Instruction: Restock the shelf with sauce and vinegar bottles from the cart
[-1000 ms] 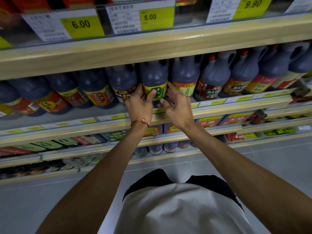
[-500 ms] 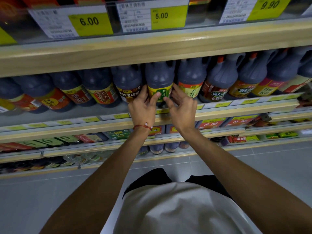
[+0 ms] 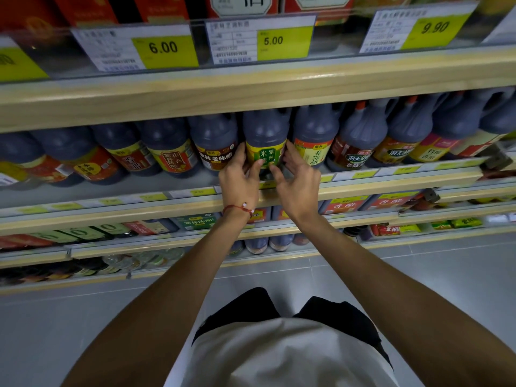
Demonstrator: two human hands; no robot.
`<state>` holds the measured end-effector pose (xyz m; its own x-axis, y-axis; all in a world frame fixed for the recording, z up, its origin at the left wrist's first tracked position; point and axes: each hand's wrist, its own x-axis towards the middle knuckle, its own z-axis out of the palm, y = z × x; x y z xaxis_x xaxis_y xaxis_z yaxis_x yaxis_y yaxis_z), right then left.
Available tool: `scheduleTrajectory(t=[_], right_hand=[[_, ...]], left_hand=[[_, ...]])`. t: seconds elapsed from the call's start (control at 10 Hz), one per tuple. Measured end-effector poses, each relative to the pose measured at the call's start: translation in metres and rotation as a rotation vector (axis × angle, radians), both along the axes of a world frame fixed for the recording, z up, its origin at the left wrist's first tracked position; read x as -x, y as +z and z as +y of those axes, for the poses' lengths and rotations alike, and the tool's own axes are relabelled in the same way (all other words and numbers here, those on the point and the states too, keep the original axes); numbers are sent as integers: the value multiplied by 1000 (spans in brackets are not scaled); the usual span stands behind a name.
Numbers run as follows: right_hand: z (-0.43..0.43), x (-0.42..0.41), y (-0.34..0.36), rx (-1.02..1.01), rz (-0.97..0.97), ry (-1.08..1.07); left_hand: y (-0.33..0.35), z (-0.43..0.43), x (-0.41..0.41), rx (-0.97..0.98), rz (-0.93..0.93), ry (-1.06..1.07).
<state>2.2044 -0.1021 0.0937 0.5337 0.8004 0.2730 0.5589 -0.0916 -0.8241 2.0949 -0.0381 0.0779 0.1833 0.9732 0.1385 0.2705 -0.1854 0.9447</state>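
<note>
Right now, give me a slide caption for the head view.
Left hand and right hand grip the green-labelled bottle on the shelf.

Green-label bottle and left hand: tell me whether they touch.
Touching. The head view shows the left hand with fingers on the side of the green-label bottle and thumb across its label, with no gap.
</note>
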Motion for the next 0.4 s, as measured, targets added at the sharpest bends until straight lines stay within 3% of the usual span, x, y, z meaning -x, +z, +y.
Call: scheduleTrajectory(t=[0.2, 0.4], right_hand=[[-22, 5, 18, 46, -70, -6], [-51, 8, 48, 98, -388, 85]], left_hand=[[19, -19, 17, 17, 95, 23], [56, -45, 55, -220, 459, -74]])
